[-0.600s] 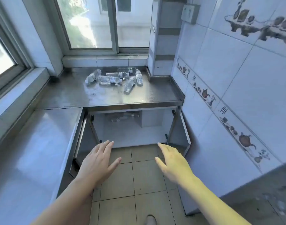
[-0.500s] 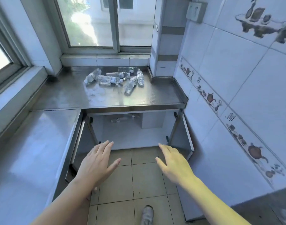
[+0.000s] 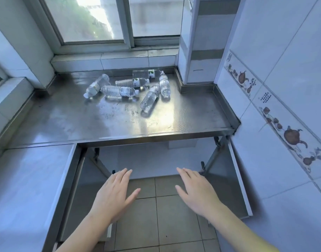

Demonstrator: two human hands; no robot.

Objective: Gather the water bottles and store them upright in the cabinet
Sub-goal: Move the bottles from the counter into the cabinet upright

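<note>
Six clear plastic water bottles lie on their sides in a loose cluster on the stainless steel countertop, toward its back edge near the window sill; none upright. The steel cabinet under the countertop has both doors swung open. Left hand and right hand hover palm-down in front of the cabinet opening, fingers straight and spread, holding nothing, well apart from the bottles.
</note>
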